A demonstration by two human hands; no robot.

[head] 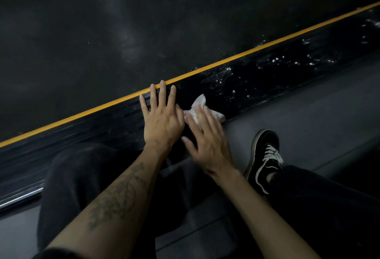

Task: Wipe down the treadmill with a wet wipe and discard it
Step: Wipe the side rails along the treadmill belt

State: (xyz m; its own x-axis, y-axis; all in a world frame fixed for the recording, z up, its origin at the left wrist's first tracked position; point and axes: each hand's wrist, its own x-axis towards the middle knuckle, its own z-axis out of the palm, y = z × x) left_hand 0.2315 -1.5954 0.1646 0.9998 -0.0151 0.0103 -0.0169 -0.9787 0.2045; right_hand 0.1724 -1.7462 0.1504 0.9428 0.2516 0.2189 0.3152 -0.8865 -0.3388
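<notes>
The treadmill's glossy black side rail (267, 73) runs diagonally from lower left to upper right, edged by a yellow stripe (226, 60). Beyond the stripe lies the dark running belt (123, 28). My left hand (162, 119) rests flat on the rail with straight, spread fingers reaching the stripe. Just to its right, my right hand (205, 143) presses a crumpled white wet wipe (202, 107) onto the rail with straight fingers. White specks and wet smears dot the rail further right.
I crouch beside the treadmill on a grey floor (308, 119). My black trousers cover my left knee (76, 176), and my black shoe with white laces (265, 158) stands to the right of my hands.
</notes>
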